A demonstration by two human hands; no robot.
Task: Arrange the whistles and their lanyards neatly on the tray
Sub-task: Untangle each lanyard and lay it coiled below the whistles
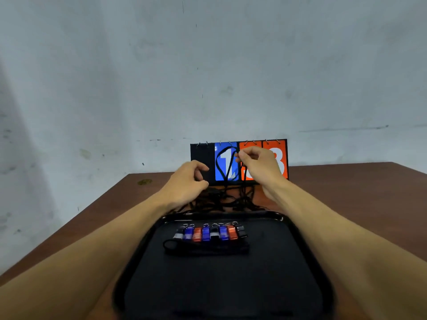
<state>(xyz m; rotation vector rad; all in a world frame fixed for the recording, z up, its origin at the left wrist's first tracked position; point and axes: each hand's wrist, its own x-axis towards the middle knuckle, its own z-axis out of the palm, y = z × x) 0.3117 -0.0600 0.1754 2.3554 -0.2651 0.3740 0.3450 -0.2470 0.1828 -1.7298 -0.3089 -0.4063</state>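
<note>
Several whistles (209, 233) in white, blue, red and black lie side by side in a row at the far part of the black tray (300, 262). One folded black lanyard (205, 248) lies just in front of that row. Beyond the tray a tangle of black lanyards (226, 199) lies on the table. My right hand (258, 165) pinches one black lanyard (223, 162) and holds a loop of it up above the tangle. My left hand (189, 181) hovers over the tangle's left side with curled fingers; whether it grips a cord is hidden.
A flip scoreboard (203, 160) with a blue 1 and an orange 3 stands at the back of the brown table (358, 192), right behind my hands. A pale wall rises behind it. The table's left edge runs diagonally at the left.
</note>
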